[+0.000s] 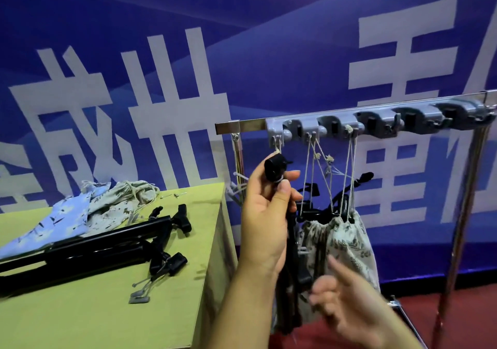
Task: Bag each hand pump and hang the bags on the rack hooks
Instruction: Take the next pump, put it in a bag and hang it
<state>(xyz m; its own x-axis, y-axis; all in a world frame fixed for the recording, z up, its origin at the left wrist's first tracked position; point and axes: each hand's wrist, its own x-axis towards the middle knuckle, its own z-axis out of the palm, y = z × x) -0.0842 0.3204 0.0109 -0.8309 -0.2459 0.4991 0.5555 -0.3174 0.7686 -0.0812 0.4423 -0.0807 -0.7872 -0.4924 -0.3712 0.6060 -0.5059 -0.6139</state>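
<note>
— What is in the bags on the rack?

— The patterned drawstring bag hangs by its cords from the grey hook bar, and black pump handles stick out of its gathered mouth. How many pumps sit inside I cannot tell; the cloth hides them.

— And the left hand?

— The left hand is raised in front of the rack, thumb and fingers curled round the top of a black hand pump, just under the leftmost hook. A short cord runs from that hook down to the pump head. The pump's body hangs down behind the palm, in front of the bag.

— The right hand?

— The right hand is lower and blurred, fingers spread and loose, holding nothing that shows, close to the bottom of the bag.

— What else is around?

— To the left, a green table carries more black pumps lying flat, with small grey fittings beside them, and two empty cloth bags crumpled at the back. A blue banner with white characters fills the wall behind.
</note>
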